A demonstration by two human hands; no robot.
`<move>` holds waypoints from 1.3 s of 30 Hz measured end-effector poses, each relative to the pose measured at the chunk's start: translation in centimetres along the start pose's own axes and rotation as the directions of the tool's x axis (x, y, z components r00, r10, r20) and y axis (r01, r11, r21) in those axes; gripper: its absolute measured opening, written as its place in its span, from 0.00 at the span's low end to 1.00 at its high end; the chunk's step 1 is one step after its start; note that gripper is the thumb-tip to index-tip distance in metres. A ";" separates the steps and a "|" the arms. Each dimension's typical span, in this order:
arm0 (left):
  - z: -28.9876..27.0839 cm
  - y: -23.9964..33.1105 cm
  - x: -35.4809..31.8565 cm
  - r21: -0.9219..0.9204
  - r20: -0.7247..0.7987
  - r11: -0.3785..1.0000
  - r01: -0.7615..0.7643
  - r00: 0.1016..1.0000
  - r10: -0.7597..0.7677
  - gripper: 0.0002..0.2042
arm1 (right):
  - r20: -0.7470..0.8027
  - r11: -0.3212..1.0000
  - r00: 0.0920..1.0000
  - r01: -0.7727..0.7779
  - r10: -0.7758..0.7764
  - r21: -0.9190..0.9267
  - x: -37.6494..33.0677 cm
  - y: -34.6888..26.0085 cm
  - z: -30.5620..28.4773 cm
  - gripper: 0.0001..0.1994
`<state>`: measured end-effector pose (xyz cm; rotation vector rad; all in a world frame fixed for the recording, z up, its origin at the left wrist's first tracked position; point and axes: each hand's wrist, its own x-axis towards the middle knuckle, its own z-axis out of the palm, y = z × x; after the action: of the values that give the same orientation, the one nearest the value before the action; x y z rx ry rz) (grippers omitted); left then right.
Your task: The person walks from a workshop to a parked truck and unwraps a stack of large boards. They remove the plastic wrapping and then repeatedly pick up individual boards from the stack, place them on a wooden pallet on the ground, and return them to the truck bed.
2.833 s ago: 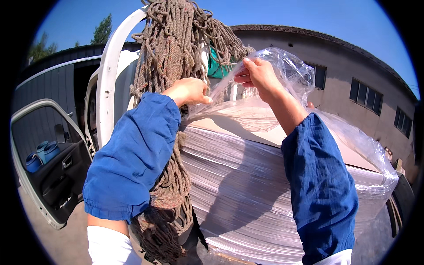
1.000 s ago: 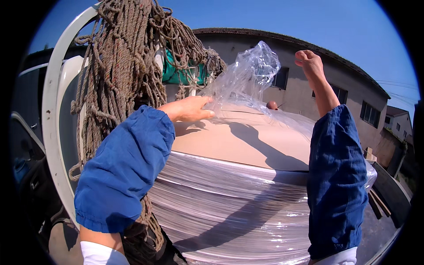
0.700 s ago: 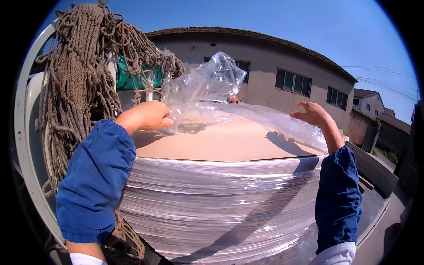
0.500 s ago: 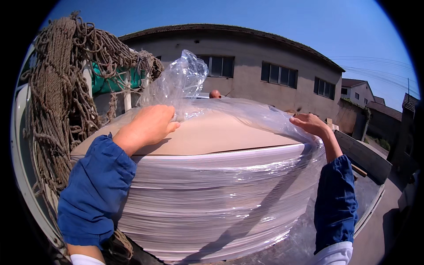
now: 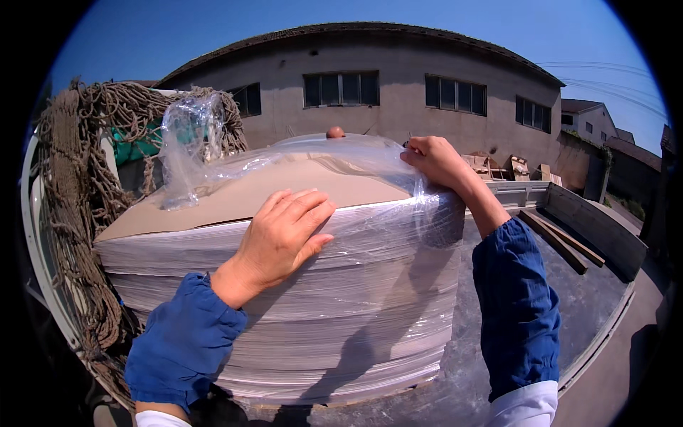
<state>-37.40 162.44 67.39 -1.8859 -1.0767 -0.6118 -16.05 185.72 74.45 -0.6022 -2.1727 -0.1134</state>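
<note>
A tall stack of flat sheets (image 5: 341, 306), wrapped round its sides in clear film, stands before me. A brown cover sheet (image 5: 284, 186) lies on top. Loose clear plastic film (image 5: 348, 148) covers the far part of the top, and a crumpled end of it rises at the left. My right hand (image 5: 434, 160) pinches the film's edge above the stack's right corner. In front of the stack's near upper edge is my left hand (image 5: 281, 242), fingers stretched out and holding nothing; whether it touches the wrapped side I cannot tell.
The stack stands on a truck bed (image 5: 491, 306) with a low side wall (image 5: 594, 235). Wooden bars (image 5: 562, 242) lie on the bed to the right. Thick ropes (image 5: 71, 206) hang over a rack at the left. Beyond the stack, the top of a person's head (image 5: 335, 132) shows.
My left hand has let go of the film and come down to the stack's near side. My right hand, once open-fingered, now pinches the film. The crumpled end has dropped leftward.
</note>
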 end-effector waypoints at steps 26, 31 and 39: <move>3.3 10.8 7.6 -0.499 0.225 0.570 0.652 0.733 -0.642 0.07 | -0.237 0.898 0.876 0.363 -0.420 -0.247 -14.9 -2.4 0.5 0.13; 3.4 11.1 7.1 -0.525 0.213 0.541 0.657 0.717 -0.664 0.07 | -0.241 0.926 0.907 0.372 -0.346 0.071 -14.1 -1.1 -1.0 0.08; 5.2 10.9 6.1 -0.710 0.190 0.384 0.590 0.686 -0.702 0.07 | -0.008 0.739 0.765 0.619 -0.644 -0.266 -10.5 -1.9 -4.8 0.04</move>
<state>-24.89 166.76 64.51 -1.9259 -1.6563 -1.8759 -8.04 178.64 69.63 0.0495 -2.1917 -0.7797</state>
